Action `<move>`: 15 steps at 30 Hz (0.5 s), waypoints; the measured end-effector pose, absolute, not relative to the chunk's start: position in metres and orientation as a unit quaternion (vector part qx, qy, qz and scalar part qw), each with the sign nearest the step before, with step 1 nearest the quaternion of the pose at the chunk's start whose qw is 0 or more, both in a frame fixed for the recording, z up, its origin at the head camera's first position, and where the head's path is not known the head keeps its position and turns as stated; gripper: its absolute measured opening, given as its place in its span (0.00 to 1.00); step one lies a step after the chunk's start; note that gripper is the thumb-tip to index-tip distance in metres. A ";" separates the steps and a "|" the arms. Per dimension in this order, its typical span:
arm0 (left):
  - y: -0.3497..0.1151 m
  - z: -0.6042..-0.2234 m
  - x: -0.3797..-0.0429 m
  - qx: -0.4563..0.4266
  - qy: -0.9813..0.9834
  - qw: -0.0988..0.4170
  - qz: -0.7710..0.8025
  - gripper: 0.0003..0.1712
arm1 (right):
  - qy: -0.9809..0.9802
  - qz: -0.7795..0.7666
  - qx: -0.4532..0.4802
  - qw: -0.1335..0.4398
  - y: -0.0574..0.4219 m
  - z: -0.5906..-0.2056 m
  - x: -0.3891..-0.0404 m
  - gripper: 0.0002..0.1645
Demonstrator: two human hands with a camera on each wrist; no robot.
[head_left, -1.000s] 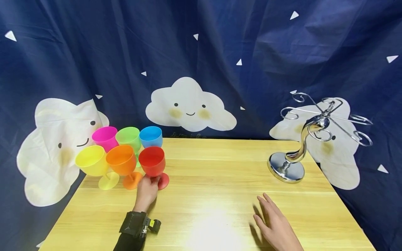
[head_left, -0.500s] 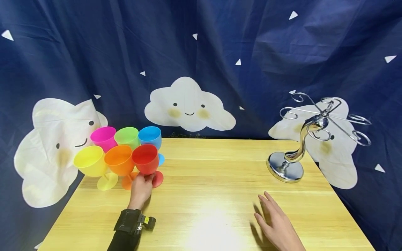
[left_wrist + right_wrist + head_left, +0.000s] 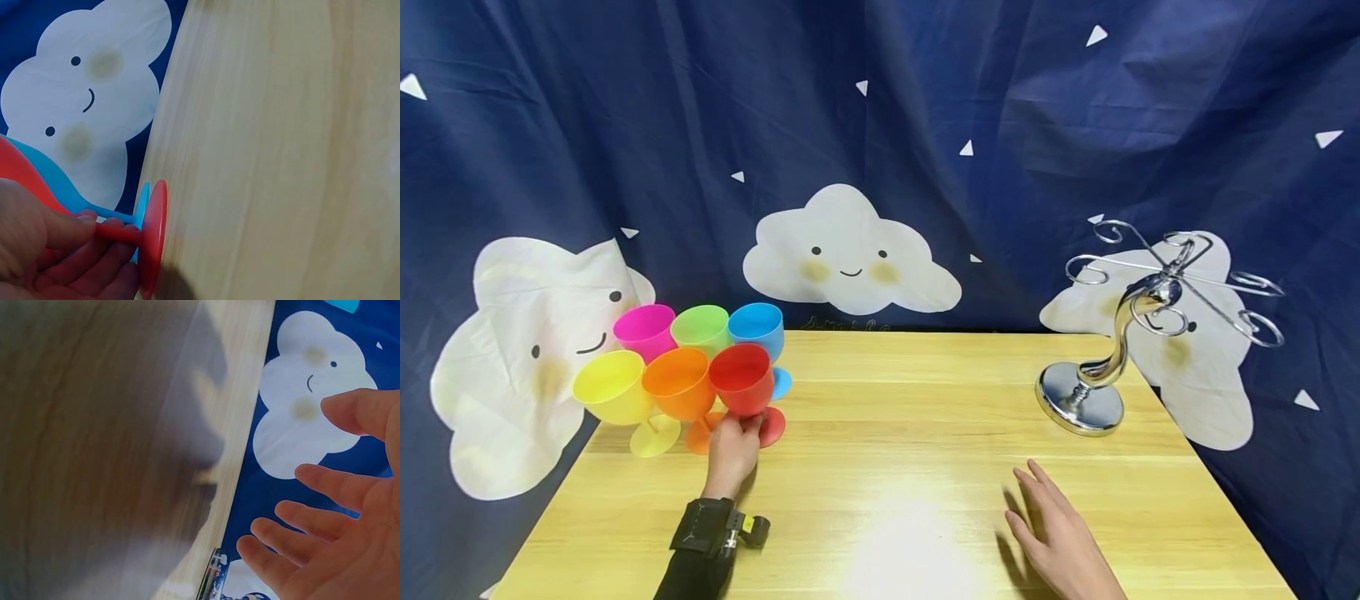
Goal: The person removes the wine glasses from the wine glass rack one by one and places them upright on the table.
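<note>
My left hand (image 3: 733,454) pinches the stem of a red plastic goblet (image 3: 742,379) between thumb and fingers. In the left wrist view the goblet's round foot (image 3: 154,240) stands on the wooden table, with a blue goblet (image 3: 53,178) right behind it. An orange goblet (image 3: 679,385) is close on the left of the red one, and a yellow goblet (image 3: 613,390) beyond that. Behind them stand a pink goblet (image 3: 646,331) and a green goblet (image 3: 702,328). Over the table at the right, my right hand (image 3: 1060,533) holds nothing, its fingers spread and relaxed.
A chrome stand (image 3: 1081,398) with a curved stem and several curled wire arms rises at the table's right rear. The light wooden table (image 3: 880,450) ends at a dark blue curtain (image 3: 1000,167) with printed clouds. A camera is strapped to the left wrist.
My left hand has brought the red goblet leftward, closer to the orange one; the blue goblet's foot now shows behind it. The right hand stays nearly still.
</note>
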State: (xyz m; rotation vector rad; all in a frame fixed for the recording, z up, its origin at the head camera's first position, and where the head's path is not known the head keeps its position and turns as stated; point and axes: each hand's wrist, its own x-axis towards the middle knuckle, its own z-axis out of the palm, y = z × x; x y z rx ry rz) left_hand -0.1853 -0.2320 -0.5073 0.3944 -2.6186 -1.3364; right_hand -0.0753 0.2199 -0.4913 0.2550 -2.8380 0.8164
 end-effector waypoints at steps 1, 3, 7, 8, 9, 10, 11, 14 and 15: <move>-0.232 -0.507 -0.185 0.135 -0.878 0.089 -0.450 0.17 | -0.954 0.274 0.086 0.088 0.219 -0.491 -0.075 0.34; -0.232 -0.507 -0.184 0.138 -0.875 0.094 -0.454 0.17 | -0.954 0.274 0.086 0.085 0.218 -0.491 -0.075 0.34; -0.232 -0.507 -0.178 0.135 -0.872 0.114 -0.457 0.18 | -0.954 0.276 0.086 0.082 0.216 -0.489 -0.076 0.34; -0.232 -0.506 -0.176 0.133 -0.872 0.118 -0.456 0.19 | -0.954 0.276 0.087 0.083 0.216 -0.489 -0.076 0.34; -0.231 -0.506 -0.174 0.129 -0.871 0.122 -0.459 0.20 | -0.954 0.274 0.089 0.085 0.216 -0.489 -0.077 0.34; -0.230 -0.505 -0.171 0.128 -0.870 0.124 -0.459 0.21 | -0.954 0.271 0.093 0.090 0.216 -0.488 -0.078 0.33; -0.229 -0.503 -0.168 0.128 -0.869 0.124 -0.462 0.24 | -0.953 0.269 0.098 0.096 0.216 -0.488 -0.080 0.33; -0.222 -0.498 -0.155 0.135 -0.869 0.122 -0.459 0.27 | -0.951 0.263 0.112 0.118 0.215 -0.484 -0.084 0.33; -0.219 -0.496 -0.151 0.139 -0.871 0.119 -0.457 0.29 | -0.950 0.261 0.116 0.125 0.215 -0.483 -0.086 0.33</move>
